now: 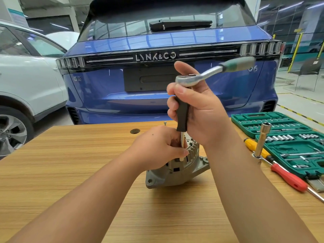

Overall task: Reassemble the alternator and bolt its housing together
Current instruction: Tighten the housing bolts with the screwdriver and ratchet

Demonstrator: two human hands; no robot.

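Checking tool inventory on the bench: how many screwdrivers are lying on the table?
2. The yellow-handled screwdriver lies right of the alternator, beside the green socket case. The red-handled screwdriver lies nearer the camera, along the table's right edge. The case may hold others.

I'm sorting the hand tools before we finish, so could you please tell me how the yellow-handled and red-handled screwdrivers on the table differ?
The yellow-handled screwdriver lies farther from the person, beside the green socket case; the red-handled screwdriver lies nearer, toward the table's right edge. An upright socket extension hides part of the yellow one; the red one shows handle and shank. Both lie flat on the wooden table, slanting the same way, untouched.
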